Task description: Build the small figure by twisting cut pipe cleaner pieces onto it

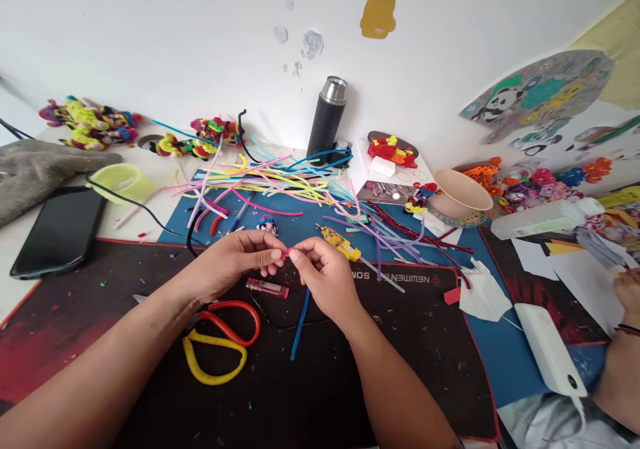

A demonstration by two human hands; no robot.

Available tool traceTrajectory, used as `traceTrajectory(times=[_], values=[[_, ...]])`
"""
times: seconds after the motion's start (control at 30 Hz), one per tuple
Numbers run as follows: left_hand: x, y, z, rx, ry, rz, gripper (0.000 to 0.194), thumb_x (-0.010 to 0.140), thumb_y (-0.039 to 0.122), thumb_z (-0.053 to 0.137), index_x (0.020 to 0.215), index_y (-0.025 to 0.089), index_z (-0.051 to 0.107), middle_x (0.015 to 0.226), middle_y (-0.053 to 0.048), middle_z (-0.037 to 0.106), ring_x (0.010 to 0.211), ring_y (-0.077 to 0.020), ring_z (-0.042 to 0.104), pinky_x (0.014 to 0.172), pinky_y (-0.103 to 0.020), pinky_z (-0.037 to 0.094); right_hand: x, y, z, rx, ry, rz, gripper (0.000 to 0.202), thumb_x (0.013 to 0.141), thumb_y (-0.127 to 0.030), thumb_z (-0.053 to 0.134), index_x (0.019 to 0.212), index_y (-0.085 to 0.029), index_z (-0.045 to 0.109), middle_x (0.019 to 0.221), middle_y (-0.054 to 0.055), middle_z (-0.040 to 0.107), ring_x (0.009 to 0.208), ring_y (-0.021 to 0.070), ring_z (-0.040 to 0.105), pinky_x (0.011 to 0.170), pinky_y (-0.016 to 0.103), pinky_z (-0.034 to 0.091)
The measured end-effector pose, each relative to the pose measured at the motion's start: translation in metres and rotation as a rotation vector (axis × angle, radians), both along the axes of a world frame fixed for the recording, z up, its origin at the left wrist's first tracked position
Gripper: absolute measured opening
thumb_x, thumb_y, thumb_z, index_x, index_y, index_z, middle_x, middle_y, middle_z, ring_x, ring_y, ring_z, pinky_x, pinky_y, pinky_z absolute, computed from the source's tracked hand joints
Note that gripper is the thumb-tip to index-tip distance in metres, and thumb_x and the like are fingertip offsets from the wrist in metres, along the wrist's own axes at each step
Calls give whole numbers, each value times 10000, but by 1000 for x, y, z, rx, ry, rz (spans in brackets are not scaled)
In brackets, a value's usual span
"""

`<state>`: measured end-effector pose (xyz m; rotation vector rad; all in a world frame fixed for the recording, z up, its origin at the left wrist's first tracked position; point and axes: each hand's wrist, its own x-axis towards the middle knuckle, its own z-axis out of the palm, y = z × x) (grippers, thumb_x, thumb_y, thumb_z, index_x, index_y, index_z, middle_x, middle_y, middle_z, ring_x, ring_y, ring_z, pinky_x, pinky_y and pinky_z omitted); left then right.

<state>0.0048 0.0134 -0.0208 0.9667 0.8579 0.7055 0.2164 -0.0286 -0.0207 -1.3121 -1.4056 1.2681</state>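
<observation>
My left hand (pixel 240 259) and my right hand (pixel 327 275) meet above the dark mat, each closed in a pinch. Between their fingertips is a small bright pink piece (pixel 288 253), probably pipe cleaner; the fingers cover most of it. A blue pipe cleaner (pixel 300 329) hangs or lies below my right hand; I cannot tell if it is held. Under my left wrist lie scissors with red and yellow handles (pixel 215 359). Just below the fingertips is a small reddish see-through item (pixel 268 287). Beyond them rest a yellow glue gun (pixel 340 243) and a tiny doll-like figure (pixel 267 225).
Loose coloured pipe cleaners (pixel 280 182) spread behind my hands, with a black thermos (pixel 327 119) at the wall. A phone (pixel 57 232) lies left. To the right are a beige bowl (pixel 463 192), a white power bank (pixel 550 349) and another person's hand (pixel 627 295).
</observation>
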Motion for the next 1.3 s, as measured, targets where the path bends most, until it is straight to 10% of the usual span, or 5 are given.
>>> traceTrajectory(times=[1.3], values=[[-3, 1, 0, -144, -123, 48, 397, 679, 433, 1092, 830, 156, 851, 743, -32, 711, 651, -121, 638, 623, -199, 542, 1, 0, 7, -41, 105, 13, 312, 1000, -526, 709, 983, -214, 709, 613, -46, 568, 548, 136, 552, 547, 266, 424]])
